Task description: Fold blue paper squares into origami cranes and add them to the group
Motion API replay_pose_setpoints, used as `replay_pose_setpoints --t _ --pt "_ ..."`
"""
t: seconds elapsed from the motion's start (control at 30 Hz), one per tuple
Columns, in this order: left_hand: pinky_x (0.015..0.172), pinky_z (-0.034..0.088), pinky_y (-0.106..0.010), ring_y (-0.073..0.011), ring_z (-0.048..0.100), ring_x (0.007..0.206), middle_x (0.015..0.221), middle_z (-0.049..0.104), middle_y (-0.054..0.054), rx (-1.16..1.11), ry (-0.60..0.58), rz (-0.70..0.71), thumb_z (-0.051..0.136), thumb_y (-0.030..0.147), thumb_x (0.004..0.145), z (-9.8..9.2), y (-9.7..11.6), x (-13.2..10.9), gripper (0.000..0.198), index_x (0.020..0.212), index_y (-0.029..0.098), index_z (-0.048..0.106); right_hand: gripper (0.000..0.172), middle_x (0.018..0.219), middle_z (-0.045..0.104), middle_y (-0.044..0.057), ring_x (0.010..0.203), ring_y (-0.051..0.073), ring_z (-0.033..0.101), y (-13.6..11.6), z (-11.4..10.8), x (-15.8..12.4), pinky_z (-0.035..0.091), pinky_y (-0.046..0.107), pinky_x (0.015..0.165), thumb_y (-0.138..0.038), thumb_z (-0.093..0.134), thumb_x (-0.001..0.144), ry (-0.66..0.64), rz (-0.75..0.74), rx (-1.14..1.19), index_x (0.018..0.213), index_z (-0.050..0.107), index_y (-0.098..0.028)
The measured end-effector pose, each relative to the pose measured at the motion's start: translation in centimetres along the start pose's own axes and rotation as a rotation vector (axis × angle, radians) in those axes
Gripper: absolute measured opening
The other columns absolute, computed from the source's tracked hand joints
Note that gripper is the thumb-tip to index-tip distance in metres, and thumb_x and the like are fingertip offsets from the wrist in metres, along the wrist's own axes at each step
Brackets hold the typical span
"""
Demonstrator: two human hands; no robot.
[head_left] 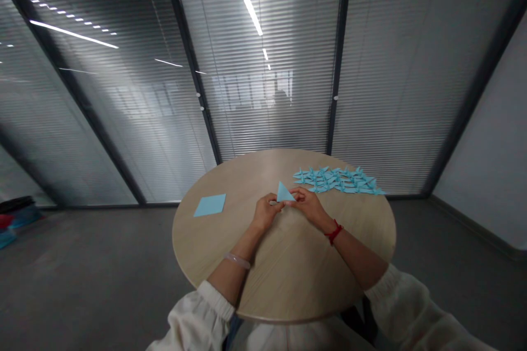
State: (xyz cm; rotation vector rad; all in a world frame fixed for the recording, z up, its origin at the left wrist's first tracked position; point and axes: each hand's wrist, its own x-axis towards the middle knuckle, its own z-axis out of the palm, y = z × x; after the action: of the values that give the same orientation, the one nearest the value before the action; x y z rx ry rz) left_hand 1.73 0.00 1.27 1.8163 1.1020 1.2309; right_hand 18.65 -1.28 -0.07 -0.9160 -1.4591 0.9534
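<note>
A light blue piece of paper folded into a triangle (284,192) is held up between both hands, just above the middle of the round table. My left hand (265,211) pinches its lower left edge between thumb and fingers. On the other side, my right hand (308,205) grips the right corner, fingers bent over it and thumb at the bottom edge. Fingers partly cover the paper's lower edge. To the left lies flat light blue paper (209,205). Several folded blue paper cranes (337,180) sit in close rows at the table's back right.
The round wooden table (288,285) has its near edge close to my body. Glass partitions with blinds (272,126) stand right behind it. Dark bags or bins with blue and red parts (20,213) rest on the floor at far left.
</note>
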Motion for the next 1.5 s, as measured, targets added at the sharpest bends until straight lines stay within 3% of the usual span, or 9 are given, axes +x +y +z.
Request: replay_pose_setpoints --t 0.17,0.33,0.53,0.93,1.23,1.4,1.5 --pt "0.052 0.05 -0.024 -0.0136 0.058 0.059 0.068 0.063 -0.003 -0.167 -0.012 -0.063 0.072 0.036 0.063 0.3 0.8 -0.3 0.024 0.067 0.013 0.067 0.05 0.065 0.062 -0.003 0.058 0.014 0.058 0.2 -0.2 0.0 0.044 0.025 0.055 -0.044 0.077 0.061 0.018 0.006 0.004 0.102 0.064 -0.019" --pt "0.052 0.053 -0.027 -0.0124 0.057 0.054 0.064 0.064 -0.003 -0.29 -0.025 -0.153 0.076 0.037 0.06 0.3 0.7 -0.3 0.029 0.068 0.012 0.066 0.059 0.073 0.069 0.0 0.069 0.018 0.066 -0.4 -0.5 -0.2 0.05 0.03 0.065 -0.04 0.076 0.064 -0.031 0.016 0.063 0.117 0.06 -0.02" --pt "0.058 0.056 -0.029 -0.0184 0.065 0.069 0.077 0.071 -0.009 -0.36 -0.023 -0.158 0.077 0.043 0.059 0.0 0.3 -0.2 0.036 0.074 0.012 0.07 0.06 0.082 0.073 0.004 0.084 0.023 0.069 -1.0 -0.4 -0.5 0.052 0.036 0.078 -0.037 0.075 0.065 -0.053 0.065 0.163 0.121 0.057 -0.022" --pt "0.06 0.056 -0.031 -0.0253 0.067 0.087 0.084 0.072 -0.014 -0.37 -0.055 -0.171 0.072 0.055 0.064 0.0 0.5 -0.3 0.047 0.078 0.01 0.07 0.054 0.075 0.072 0.003 0.071 0.02 0.068 0.0 -0.9 0.2 0.052 0.033 0.07 -0.035 0.08 0.058 0.149 0.036 0.102 0.107 0.061 -0.02" --pt "0.055 0.053 -0.027 -0.0239 0.069 0.078 0.082 0.07 -0.014 -0.372 -0.008 -0.17 0.071 0.055 0.065 0.0 -0.1 0.0 0.047 0.077 0.01 0.066 0.044 0.071 0.07 0.001 0.066 0.018 0.065 -0.1 -0.7 0.2 0.048 0.029 0.062 -0.037 0.078 0.061 0.102 0.015 0.091 0.099 0.062 -0.02" --pt "0.053 0.052 -0.025 -0.0215 0.069 0.076 0.087 0.069 -0.013 -0.404 -0.071 -0.228 0.072 0.054 0.066 -0.1 0.2 -0.2 0.045 0.077 0.011 0.065 0.033 0.073 0.07 0.002 0.068 0.018 0.065 0.1 -0.8 0.3 0.049 0.03 0.065 -0.037 0.075 0.063 0.119 -0.025 0.002 0.09 0.066 -0.02" --pt "0.055 0.054 -0.026 -0.0201 0.069 0.076 0.092 0.069 -0.014 -0.488 -0.125 -0.266 0.067 0.053 0.072 -0.1 0.4 -0.4 0.044 0.087 0.012 0.062 0.025 0.076 0.071 0.003 0.071 0.019 0.065 0.3 -0.9 0.4 0.05 0.031 0.067 -0.038 0.072 0.065 0.137 -0.074 -0.056 0.083 0.067 -0.02"
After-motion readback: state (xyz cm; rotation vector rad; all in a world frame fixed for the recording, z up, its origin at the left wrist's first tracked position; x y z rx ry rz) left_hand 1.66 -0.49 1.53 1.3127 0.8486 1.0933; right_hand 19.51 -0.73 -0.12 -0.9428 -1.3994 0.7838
